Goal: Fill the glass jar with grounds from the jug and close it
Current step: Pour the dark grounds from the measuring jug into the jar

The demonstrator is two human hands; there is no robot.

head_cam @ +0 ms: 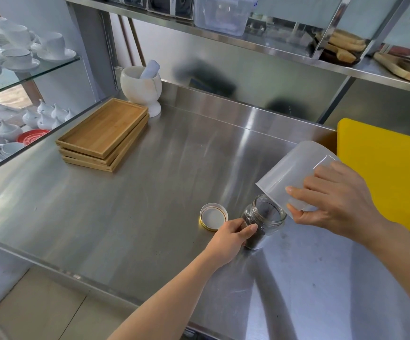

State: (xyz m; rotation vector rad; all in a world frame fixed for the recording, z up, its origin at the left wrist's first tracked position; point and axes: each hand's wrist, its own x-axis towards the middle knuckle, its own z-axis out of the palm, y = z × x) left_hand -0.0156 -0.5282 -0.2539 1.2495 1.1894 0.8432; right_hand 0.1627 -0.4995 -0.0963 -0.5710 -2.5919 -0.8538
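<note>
A glass jar [266, 220] stands on the steel counter [150, 187] with dark grounds in its lower part. My left hand [231, 235] grips the jar's left side. My right hand [334, 200] holds a translucent white plastic jug [294, 173] tipped steeply, mouth down and left, its lip right over the jar's open rim. The jar's gold lid [213, 216] lies upside down on the counter just left of the jar, white inside facing up.
A stack of bamboo trays [103, 134] and a white mortar with pestle [141, 85] sit at the back left. A yellow cutting board [390, 173] lies to the right. Glass shelves with white cups [20, 45] stand at far left. A steel shelf [248, 42] runs overhead.
</note>
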